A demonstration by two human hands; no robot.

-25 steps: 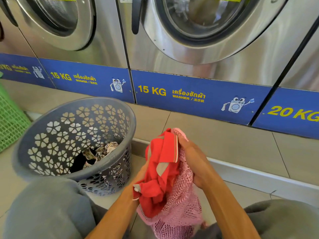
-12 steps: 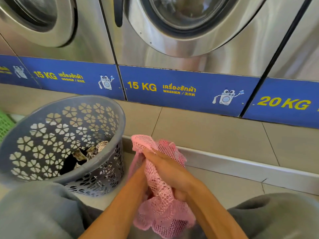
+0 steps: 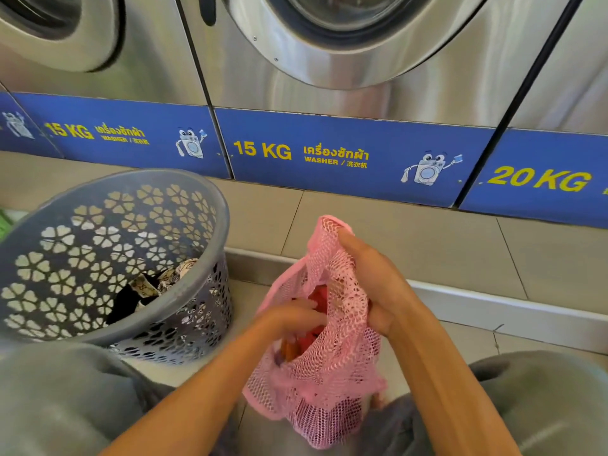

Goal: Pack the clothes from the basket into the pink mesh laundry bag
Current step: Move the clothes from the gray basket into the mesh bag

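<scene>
The pink mesh laundry bag [image 3: 332, 373] hangs between my knees, its mouth held up. My right hand [image 3: 371, 278] grips the bag's upper rim. My left hand [image 3: 289, 319] is at the bag's mouth, its fingers blurred and reaching in over a red garment [image 3: 317, 299] that shows inside. To the left stands the grey plastic basket [image 3: 204, 205] with flower cut-outs. At its bottom lie black and patterned clothes [image 3: 148, 289].
Steel washing machines [image 3: 362, 60] with blue 15 KG and 20 KG panels line the wall ahead, above a tiled step [image 3: 427, 251]. My grey-trousered knees [image 3: 59, 399] fill the lower corners. A green basket edge [image 3: 4, 222] shows at far left.
The red garment, held outside the bag a second ago, has gone into it. My left hand has drawn back to the mouth, and the right hand has lifted the rim open.
</scene>
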